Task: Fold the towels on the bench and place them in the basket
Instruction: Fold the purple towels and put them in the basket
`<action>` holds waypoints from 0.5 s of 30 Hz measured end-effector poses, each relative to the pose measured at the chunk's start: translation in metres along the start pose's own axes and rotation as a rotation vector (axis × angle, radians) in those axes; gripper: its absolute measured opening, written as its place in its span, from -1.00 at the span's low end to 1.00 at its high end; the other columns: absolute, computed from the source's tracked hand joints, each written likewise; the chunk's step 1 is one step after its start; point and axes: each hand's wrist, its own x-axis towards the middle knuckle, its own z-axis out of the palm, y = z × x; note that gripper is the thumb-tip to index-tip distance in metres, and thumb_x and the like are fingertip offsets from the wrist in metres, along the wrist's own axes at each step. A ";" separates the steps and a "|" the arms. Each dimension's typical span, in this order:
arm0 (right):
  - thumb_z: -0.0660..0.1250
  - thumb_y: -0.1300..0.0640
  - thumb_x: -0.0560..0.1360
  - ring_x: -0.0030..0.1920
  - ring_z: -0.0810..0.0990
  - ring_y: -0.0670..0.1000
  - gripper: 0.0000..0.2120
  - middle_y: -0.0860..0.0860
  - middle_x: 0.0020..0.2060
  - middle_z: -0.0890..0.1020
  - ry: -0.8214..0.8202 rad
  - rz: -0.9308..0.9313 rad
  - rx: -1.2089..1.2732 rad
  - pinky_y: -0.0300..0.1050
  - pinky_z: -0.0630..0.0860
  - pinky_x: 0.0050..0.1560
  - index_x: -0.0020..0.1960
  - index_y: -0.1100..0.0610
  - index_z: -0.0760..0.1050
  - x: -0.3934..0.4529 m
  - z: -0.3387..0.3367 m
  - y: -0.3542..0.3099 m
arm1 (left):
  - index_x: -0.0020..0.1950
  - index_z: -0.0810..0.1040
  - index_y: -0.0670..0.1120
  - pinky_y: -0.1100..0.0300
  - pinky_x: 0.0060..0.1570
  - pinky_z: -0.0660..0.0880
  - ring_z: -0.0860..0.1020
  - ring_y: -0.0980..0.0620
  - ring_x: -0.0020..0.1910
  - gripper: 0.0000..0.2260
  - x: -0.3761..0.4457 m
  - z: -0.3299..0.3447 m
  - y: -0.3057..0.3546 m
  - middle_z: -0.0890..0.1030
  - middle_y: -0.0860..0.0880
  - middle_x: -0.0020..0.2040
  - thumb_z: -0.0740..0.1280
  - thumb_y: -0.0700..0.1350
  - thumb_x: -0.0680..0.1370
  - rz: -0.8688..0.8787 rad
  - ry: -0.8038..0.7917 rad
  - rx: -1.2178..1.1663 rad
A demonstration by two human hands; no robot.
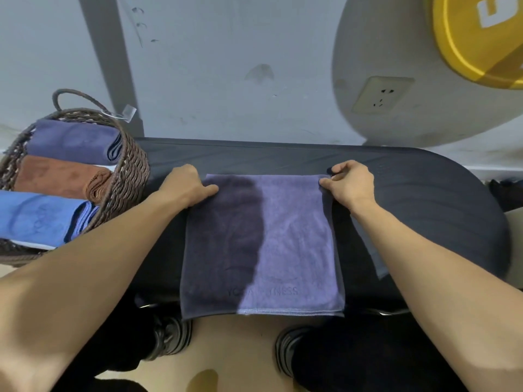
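A purple towel (271,250) lies flat across the black bench (410,210), its near edge hanging over the front. My left hand (185,185) grips the towel's far left corner. My right hand (349,183) pinches the far right corner between thumb and fingers. A woven basket (128,176) stands at the left end of the bench. It holds three folded towels: a dark blue one (73,141), a brown one (62,176) and a light blue one (39,219).
A grey wall with a power socket (382,94) rises right behind the bench. A yellow object (481,38) hangs at the top right. My shoes (169,338) and legs are below the bench's front edge.
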 end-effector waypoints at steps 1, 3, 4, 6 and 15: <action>0.55 0.11 0.37 -0.02 0.61 0.04 -0.70 -0.01 -0.12 0.60 0.060 -0.099 -0.111 -0.13 0.50 -0.04 0.05 0.09 0.55 -0.004 -0.001 -0.001 | -0.24 0.56 -0.18 0.07 -0.18 0.56 0.60 -0.13 -0.26 -0.65 -0.002 0.000 0.003 0.60 -0.10 -0.31 0.45 0.11 0.44 -0.002 -0.020 -0.004; 0.45 0.15 0.40 -0.01 0.56 0.09 -0.80 0.04 -0.04 0.56 0.134 -0.343 -0.209 -0.04 0.51 0.00 0.01 0.08 0.55 -0.017 0.003 -0.010 | -0.27 0.54 -0.14 0.08 -0.22 0.54 0.60 -0.10 -0.26 -0.72 -0.005 0.001 0.009 0.61 -0.09 -0.30 0.48 0.03 0.43 0.003 -0.006 -0.036; 0.41 0.17 0.40 -0.06 0.56 0.08 -0.88 0.03 -0.09 0.58 0.090 -0.449 -0.193 -0.02 0.52 -0.01 -0.06 0.08 0.56 -0.025 0.009 -0.018 | -0.26 0.55 -0.15 0.06 -0.20 0.55 0.60 -0.11 -0.23 -0.75 -0.006 0.003 0.012 0.62 -0.11 -0.27 0.48 0.01 0.43 0.007 0.010 -0.044; 0.39 0.19 0.41 -0.18 0.59 0.04 -0.98 0.00 -0.21 0.64 -0.141 -0.570 -0.120 -0.02 0.54 -0.03 -0.15 0.11 0.59 -0.046 0.031 -0.037 | -0.18 0.58 -0.17 0.02 -0.14 0.58 0.61 -0.16 -0.18 -0.76 -0.011 0.005 0.018 0.64 -0.14 -0.19 0.45 0.00 0.44 0.003 0.050 -0.047; 0.36 0.11 0.52 0.25 0.35 0.05 -0.55 -0.04 0.10 0.38 -0.579 -0.635 -0.193 -0.11 0.33 0.35 0.41 0.06 0.47 -0.073 0.100 -0.056 | 0.12 0.62 -0.20 0.23 -0.38 0.50 0.62 0.00 -0.15 -0.72 -0.008 0.001 0.030 0.65 -0.12 -0.04 0.50 -0.18 0.44 -0.412 -0.082 -0.993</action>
